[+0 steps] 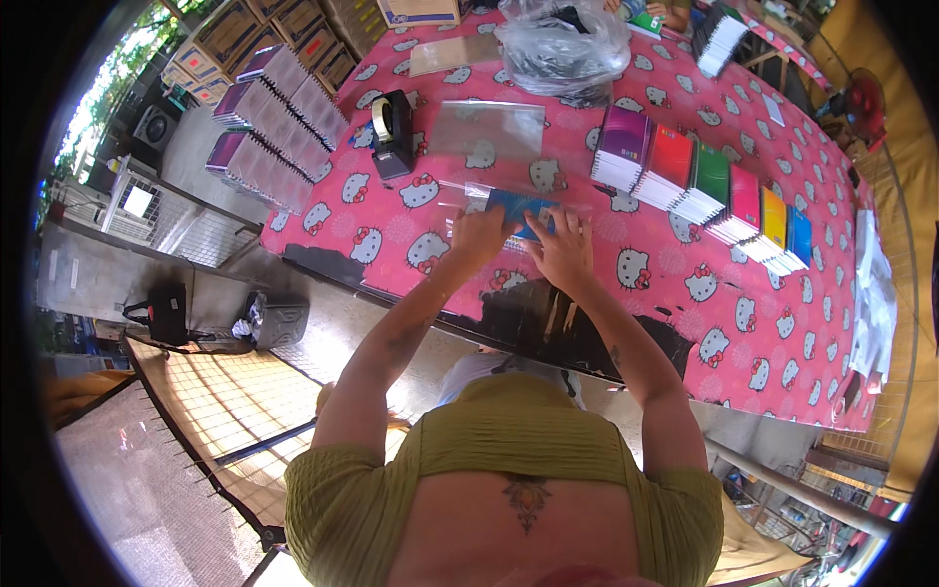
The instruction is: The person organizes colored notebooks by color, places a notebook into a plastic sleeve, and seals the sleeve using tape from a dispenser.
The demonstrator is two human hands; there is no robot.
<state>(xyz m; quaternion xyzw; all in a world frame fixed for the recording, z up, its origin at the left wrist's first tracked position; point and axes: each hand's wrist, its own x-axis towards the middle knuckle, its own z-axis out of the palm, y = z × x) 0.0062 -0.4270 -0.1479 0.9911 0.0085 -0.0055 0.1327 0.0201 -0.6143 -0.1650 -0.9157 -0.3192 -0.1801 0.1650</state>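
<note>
A blue spiral notebook [520,205] lies near the table's front edge, with clear plastic film [575,212] spread around it. My left hand [479,235] presses on the notebook's left side, fingers bent over its edge. On its right side rests my right hand [565,249], fingers stretched over the cover and the film. Both hands touch the notebook from the near side. Just beyond it lies a stack of clear plastic sleeves [487,127]. A black tape dispenser [392,137] stands to the left of these sleeves.
Rows of coloured notebooks [693,186] stand to the right. Wrapped notebooks [284,122] are piled at the table's left edge. A plastic bag [567,54] sits at the back, near another person's hands [665,12]. Cardboard boxes [230,39] rise at the far left. A pink patterned cloth [646,269] covers the table.
</note>
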